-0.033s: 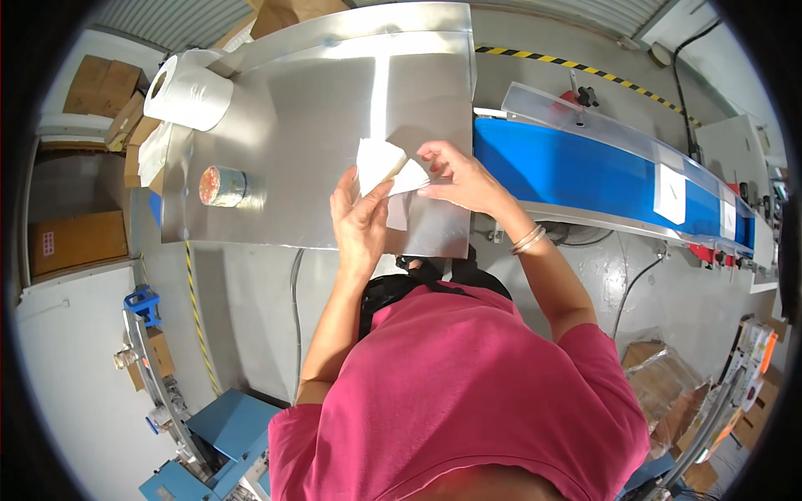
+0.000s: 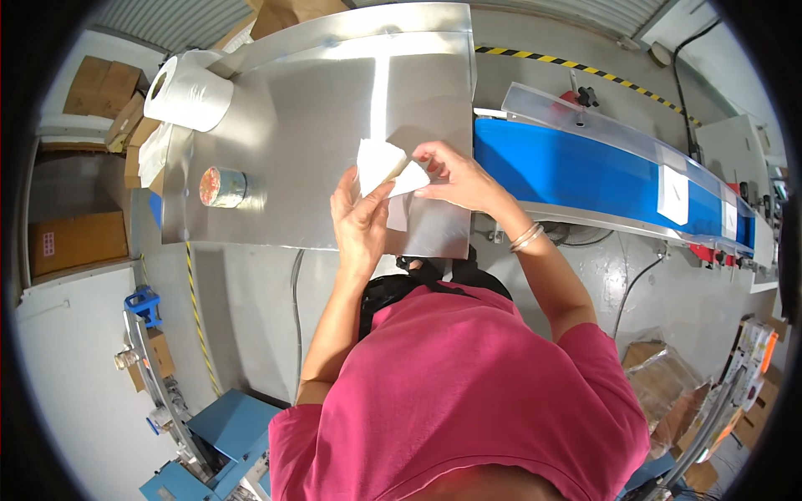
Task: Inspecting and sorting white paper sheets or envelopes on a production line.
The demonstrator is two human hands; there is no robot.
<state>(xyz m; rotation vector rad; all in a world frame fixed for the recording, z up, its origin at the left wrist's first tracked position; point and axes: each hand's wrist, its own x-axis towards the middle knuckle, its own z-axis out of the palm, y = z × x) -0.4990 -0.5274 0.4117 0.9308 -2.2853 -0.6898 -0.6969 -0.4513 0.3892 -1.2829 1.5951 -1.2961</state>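
Over the metal table [image 2: 292,167], my left hand [image 2: 361,221] is closed around a stack of thin white sheets [image 2: 380,161], which looks like paper. Part of the stack splays out to the right as a white wedge [image 2: 411,178]. Beside that wedge, my right hand [image 2: 461,179] has its thumb at the lower edge. Its other fingers are curved and apart from the thumb, with a gap between them. Below the stack, a white piece [image 2: 398,213] lies near the table's front edge; my left hand partly covers it.
A large white roll [image 2: 188,90] stands at the table's far left corner. Nearer lies a roll of patterned tape or film [image 2: 223,187]. To the right runs a blue conveyor belt [image 2: 568,167] carrying white packets [image 2: 673,194] under a clear guard. Cardboard boxes [image 2: 79,242] stand at left.
My right hand has shifted slightly left. The fanned edges of the right-hand wedge look closer together. The white packets on the belt have moved a little to the right.
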